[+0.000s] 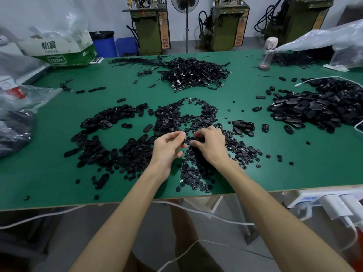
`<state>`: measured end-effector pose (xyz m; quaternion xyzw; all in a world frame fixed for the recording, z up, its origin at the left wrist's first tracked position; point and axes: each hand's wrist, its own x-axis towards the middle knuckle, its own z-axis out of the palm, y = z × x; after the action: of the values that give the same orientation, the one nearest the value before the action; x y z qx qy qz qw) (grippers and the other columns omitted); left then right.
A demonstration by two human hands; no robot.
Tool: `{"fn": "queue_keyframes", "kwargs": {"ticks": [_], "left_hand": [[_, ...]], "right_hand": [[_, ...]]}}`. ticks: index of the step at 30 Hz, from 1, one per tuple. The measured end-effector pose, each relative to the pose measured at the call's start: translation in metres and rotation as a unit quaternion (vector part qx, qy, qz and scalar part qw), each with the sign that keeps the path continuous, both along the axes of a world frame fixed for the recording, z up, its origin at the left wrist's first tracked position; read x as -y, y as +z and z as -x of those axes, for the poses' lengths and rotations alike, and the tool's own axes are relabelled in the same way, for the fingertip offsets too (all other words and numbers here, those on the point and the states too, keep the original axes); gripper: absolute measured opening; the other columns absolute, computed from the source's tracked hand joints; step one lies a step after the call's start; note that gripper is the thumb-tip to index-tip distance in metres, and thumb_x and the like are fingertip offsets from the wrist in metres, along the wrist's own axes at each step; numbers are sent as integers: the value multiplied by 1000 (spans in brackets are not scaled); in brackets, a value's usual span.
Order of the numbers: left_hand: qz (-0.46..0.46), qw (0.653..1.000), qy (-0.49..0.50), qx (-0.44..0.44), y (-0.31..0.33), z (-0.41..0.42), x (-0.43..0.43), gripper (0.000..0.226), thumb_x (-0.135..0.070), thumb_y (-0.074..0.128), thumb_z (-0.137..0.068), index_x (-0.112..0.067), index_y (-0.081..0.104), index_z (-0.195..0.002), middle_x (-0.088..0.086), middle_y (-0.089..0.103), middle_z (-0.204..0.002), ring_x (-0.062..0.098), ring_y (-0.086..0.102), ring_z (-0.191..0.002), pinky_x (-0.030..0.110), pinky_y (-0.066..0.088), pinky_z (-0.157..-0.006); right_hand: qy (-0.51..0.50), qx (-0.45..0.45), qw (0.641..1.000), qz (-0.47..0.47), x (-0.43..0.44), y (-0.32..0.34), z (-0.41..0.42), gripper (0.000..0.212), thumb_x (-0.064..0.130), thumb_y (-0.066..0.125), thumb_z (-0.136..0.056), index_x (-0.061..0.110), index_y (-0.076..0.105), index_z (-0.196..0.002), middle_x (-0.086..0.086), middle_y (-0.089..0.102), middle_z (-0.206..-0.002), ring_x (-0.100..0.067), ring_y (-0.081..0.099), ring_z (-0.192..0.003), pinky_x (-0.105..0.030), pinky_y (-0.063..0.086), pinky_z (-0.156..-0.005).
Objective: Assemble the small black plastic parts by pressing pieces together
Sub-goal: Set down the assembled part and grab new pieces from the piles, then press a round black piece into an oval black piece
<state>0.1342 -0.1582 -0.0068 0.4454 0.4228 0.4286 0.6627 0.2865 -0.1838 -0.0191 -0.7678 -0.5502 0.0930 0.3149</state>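
Small black part [186, 141] between left hand [169, 148] and right hand [209, 143]

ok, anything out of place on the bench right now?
Nothing damaged. Loose round discs lie close to the green table's front edge, and one stray part sits nearly at the lip on the left; either could drop. A white cable lies along the right-hand pile.
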Motion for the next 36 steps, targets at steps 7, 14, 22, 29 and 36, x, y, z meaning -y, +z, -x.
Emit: {"fn": "queue_keyframes", "kwargs": {"ticks": [7,14,22,29,36], "left_hand": [[-7,1000,1,7,-6,-5,-1,21,4,64,-98,4,66,-118,18,76,-103,21,78,-83,24,60,-67],[-35,999,14,-34,-11,-11,-5,23,-5,40,-108,0,60,-119,8,80,-89,17,74,-70,21,51,-49],[-97,993,8,-73,-12,-14,-3,29,-8,32,-112,-4,60,-121,16,73,-100,12,65,-56,21,40,-43],[-116,988,-6,-101,-10,-20,-8,31,-8,31,-112,-4,58,-126,17,69,-109,9,67,-62,21,42,-48],[-142,985,5,-98,-18,-14,-6,32,0,41,-107,-6,54,-135,10,69,-109,10,71,-73,20,46,-51]], "right_hand": [[0,1,1000,-8,-12,-9,5,17,35,70,-96,23,74,-108,-4,60,-114,-27,51,-117,-40,33,-98],[12,-91,994,-53,-11,-6,2,7,26,75,-94,20,76,-94,3,70,-97,-21,63,-98,-42,47,-95],[-2,-219,967,-131,-1,-5,-7,11,22,71,-97,14,77,-98,7,73,-86,-3,64,-79,-15,48,-74],[-8,-281,946,-158,3,-5,-7,11,17,65,-101,9,73,-101,2,78,-87,-10,72,-85,-28,56,-86],[-4,-270,948,-169,2,-7,-11,11,22,69,-99,12,75,-97,1,74,-86,-15,68,-83,-28,53,-79]]}}
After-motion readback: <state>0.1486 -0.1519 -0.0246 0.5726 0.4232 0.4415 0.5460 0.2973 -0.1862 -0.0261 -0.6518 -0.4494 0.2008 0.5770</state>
